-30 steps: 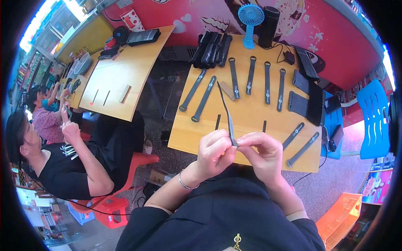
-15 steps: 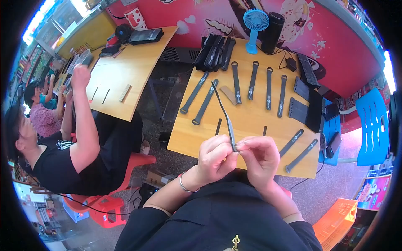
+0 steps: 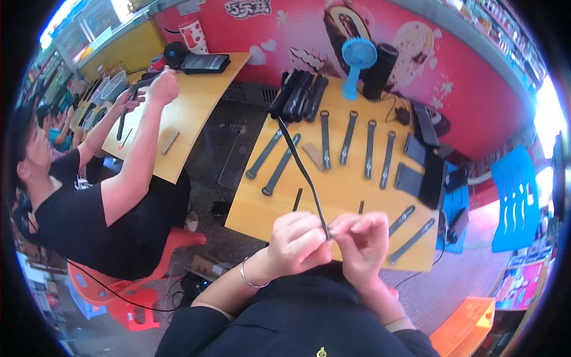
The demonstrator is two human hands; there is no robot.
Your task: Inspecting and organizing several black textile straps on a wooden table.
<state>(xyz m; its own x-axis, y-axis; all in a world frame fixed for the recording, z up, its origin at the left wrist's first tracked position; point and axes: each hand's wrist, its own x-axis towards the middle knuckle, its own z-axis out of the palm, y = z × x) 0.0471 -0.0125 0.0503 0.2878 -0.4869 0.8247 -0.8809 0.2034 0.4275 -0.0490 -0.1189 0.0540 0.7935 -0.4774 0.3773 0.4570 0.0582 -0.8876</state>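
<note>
A long dark hook-and-loop strap (image 3: pixel 307 178) stands up edge-on from between my hands, its far end reaching toward a bundle of black straps (image 3: pixel 299 96). My left hand (image 3: pixel 298 243) closes round its near end. Pressed against the same end, my right hand (image 3: pixel 363 241) pinches with thumb and fingers; the exact contact is partly hidden. Beyond my hands, several similar straps with a ring at one end, such as the grey strap (image 3: pixel 370 150), lie in rows on the wooden table (image 3: pixel 250 208). Two short dark strips (image 3: pixel 297 200) lie just past my knuckles.
A cardboard strip (image 3: pixel 313 156) lies among the straps. At the back stand a blue fan (image 3: pixel 358 56) and a black cylinder (image 3: pixel 380 71); dark pouches (image 3: pixel 410 180) lie at right. A co-worker (image 3: pixel 71 202) holds a black strap (image 3: pixel 124 113) at the left table. A blue chair (image 3: pixel 515 199) stands right.
My view has shifted, so the table sits lower and further left. Both hands keep hold of the strap's end. The co-worker's hands have moved right, and a black strap now shows in them.
</note>
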